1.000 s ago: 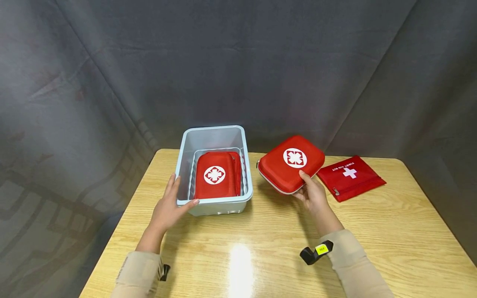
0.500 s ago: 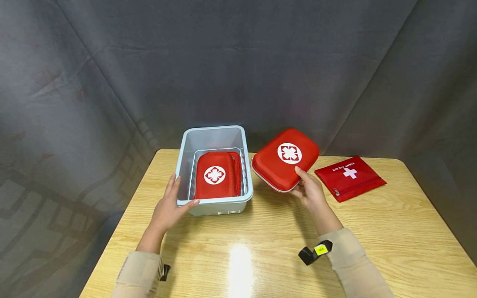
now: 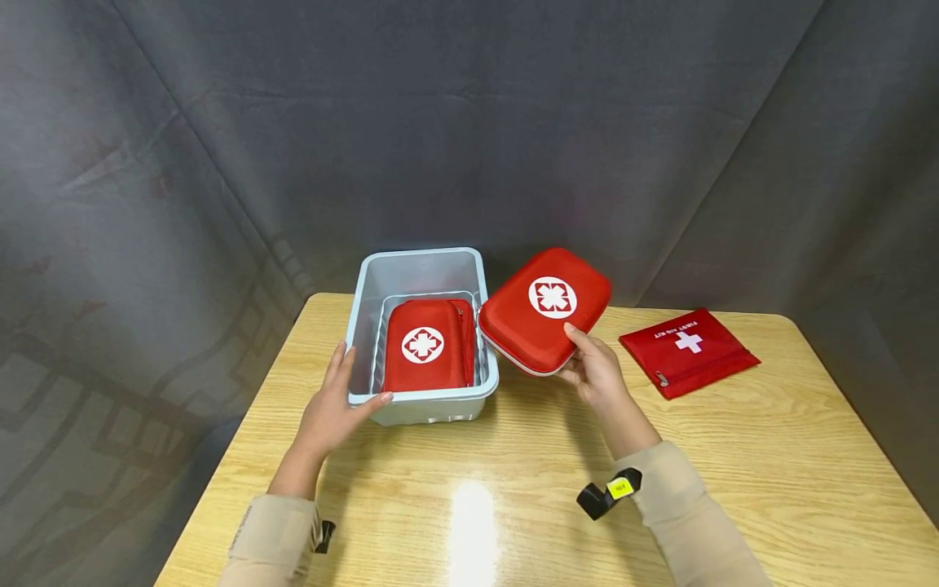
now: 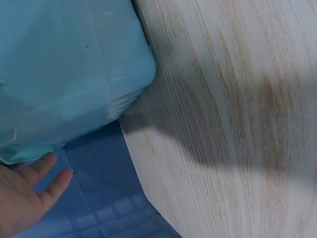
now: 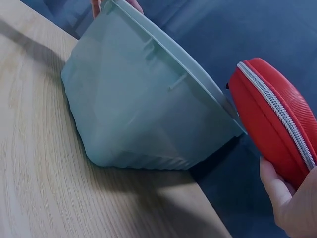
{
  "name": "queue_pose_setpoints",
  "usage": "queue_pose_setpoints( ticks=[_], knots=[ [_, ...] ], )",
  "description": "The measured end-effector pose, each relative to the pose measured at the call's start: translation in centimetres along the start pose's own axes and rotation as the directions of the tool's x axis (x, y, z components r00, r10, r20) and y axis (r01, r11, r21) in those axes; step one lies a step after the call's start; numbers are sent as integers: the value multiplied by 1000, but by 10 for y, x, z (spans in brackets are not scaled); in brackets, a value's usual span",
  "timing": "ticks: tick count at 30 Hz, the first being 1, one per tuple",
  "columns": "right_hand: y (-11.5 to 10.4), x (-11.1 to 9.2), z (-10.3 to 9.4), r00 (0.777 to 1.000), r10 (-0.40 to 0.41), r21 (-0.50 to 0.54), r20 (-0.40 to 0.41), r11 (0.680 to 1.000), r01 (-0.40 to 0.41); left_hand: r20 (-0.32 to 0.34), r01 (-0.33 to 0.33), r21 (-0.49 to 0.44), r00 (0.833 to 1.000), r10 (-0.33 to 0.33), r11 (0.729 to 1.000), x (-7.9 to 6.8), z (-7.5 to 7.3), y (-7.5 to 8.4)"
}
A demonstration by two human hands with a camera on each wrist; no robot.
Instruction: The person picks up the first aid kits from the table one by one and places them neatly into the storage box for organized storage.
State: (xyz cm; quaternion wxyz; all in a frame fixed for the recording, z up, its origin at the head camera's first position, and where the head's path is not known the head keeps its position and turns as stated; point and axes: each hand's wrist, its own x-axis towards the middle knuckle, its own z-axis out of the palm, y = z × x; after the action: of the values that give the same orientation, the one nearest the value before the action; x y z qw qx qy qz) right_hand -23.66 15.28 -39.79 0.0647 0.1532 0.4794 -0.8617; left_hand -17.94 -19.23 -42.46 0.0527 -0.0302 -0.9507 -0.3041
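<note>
In the head view my right hand [image 3: 597, 371] grips a red zippered first aid case [image 3: 513, 322] by its near right edge, thumb on top and fingers beneath. The case is raised and tilted, its left corner overlapping the right rim of a pale blue-grey plastic bin [image 3: 480, 273]. The right wrist view shows its silver zipper [image 5: 280, 109] side-on beside the bin's rim. My left hand [image 3: 330, 408] rests at the bin's near left corner, fingers spread along the side and thumb across the front rim. Inside the bin lies another red first aid case [image 3: 403, 371].
Beneath the case in the bin, a further red zippered item [image 3: 467, 326] shows at the right. On the wooden table [image 3: 543, 489], a flat red first aid pouch [image 3: 689, 342] lies to the right. A dark grey curtain [image 3: 557, 122] stands behind the table and at both sides.
My right hand has carried the red first aid case leftward and slightly up, from beside the bin to its right rim. The left hand and the bin have stayed in place.
</note>
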Motion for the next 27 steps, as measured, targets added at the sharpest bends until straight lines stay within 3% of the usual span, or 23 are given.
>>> queue_pose_setpoints(
  ticks=[27],
  knots=[
    [10,1,32,999,-6,-68,44,998,9,-4,-8,2,1000,8,1000,0,0,0]
  ],
)
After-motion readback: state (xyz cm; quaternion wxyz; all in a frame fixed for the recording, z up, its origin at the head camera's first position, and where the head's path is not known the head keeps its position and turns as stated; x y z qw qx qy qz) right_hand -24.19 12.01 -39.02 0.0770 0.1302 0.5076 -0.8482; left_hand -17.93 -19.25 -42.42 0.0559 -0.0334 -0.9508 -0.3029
